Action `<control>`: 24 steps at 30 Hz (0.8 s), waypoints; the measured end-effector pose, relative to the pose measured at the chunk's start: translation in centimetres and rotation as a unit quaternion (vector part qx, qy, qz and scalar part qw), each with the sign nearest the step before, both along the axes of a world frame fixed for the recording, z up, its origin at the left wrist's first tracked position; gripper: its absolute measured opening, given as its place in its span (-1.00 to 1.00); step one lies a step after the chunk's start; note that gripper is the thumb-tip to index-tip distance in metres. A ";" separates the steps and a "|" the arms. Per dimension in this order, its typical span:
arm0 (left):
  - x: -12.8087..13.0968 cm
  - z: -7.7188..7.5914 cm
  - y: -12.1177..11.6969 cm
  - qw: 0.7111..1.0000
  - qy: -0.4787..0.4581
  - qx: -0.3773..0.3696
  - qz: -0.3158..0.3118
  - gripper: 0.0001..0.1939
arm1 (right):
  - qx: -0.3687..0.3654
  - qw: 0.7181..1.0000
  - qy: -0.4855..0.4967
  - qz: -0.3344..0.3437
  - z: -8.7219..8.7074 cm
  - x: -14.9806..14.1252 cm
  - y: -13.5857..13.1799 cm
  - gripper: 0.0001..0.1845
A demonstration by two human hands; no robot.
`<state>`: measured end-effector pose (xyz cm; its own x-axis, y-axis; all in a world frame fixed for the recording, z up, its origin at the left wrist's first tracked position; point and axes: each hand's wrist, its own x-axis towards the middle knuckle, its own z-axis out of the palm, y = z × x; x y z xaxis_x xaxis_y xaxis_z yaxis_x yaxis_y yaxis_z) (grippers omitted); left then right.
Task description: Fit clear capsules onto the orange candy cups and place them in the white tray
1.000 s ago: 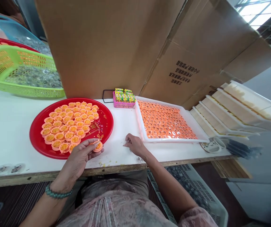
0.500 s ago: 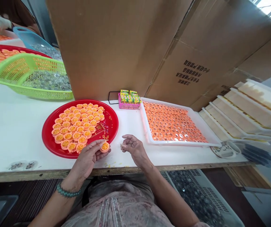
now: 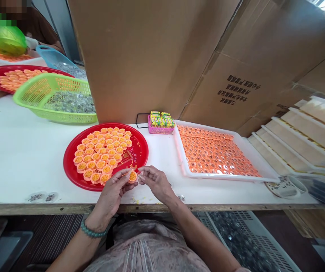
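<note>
Between the thumb and fingers of my left hand (image 3: 111, 193) is a small orange cup-shaped plastic piece (image 3: 132, 176) with yellow bits inside. My right hand (image 3: 157, 185) is closed in a pinch at the right edge of that piece; whatever its fingertips hold is too small to make out. Both hands are over the front right rim of a round red tray (image 3: 76, 177). Rows of similar orange cups (image 3: 96, 156) lie face up on the tray, and tiny yellow bits are scattered on its bare right part.
A white tray (image 3: 182, 166) of orange pieces with clear tops stands to the right, near stacked white trays (image 3: 298, 132). Behind are a pink basket (image 3: 160, 130) of small yellow-green packets and a tall cardboard sheet (image 3: 156, 56). A green basket (image 3: 60, 115) holds clear pieces. Another person sits far left.
My right hand has moved left, bringing its fingertips to the orange cup in my left hand. The view has shifted a little to the left.
</note>
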<state>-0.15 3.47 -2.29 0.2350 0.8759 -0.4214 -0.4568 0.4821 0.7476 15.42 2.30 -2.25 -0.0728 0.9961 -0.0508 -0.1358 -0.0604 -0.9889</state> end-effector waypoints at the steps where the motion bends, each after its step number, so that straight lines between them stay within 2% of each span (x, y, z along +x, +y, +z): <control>1: 0.0 0.0 0.0 1.000 -0.008 0.002 0.004 -0.67 | -0.002 1.000 -0.010 0.002 -0.1 -0.1 0.1 -0.71; 4: -0.1 -0.1 -0.1 0.999 -0.033 0.002 0.014 -0.72 | 0.000 0.998 -0.058 -0.010 -0.3 -0.1 0.1 -0.78; 6: -0.2 -0.2 -0.1 0.999 -0.047 0.004 0.023 -0.74 | 0.015 0.992 -0.118 -0.048 -0.4 0.1 0.0 -0.81; 8: -0.2 -0.2 -0.1 0.998 -0.056 0.002 0.034 -0.75 | 0.015 0.987 -0.137 -0.080 -0.5 0.3 0.1 -0.82; 11: -0.1 -0.1 0.0 0.998 -0.054 -0.008 0.034 -0.71 | -0.005 0.995 -0.058 -0.086 -0.5 0.4 0.3 -0.78; 15: 0.0 0.1 0.1 0.998 -0.045 -0.010 0.033 -0.71 | -0.044 0.995 0.024 -0.087 -0.4 0.2 0.4 -0.59; 19: 0.0 -0.1 0.0 0.999 -0.039 -0.008 0.033 -0.76 | -0.078 0.988 0.104 -0.081 -0.3 -0.3 0.4 -0.69; 24: 0.1 -0.5 -0.2 0.999 -0.042 -0.004 0.022 -0.73 | -0.085 0.977 0.157 -0.120 -0.1 -0.7 0.5 -0.75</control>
<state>-0.09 3.24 -2.81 0.2315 0.8830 -0.4083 -0.5376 0.4659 0.7028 14.74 2.77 -2.35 0.1225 0.9657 -0.2292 -0.4612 -0.1491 -0.8747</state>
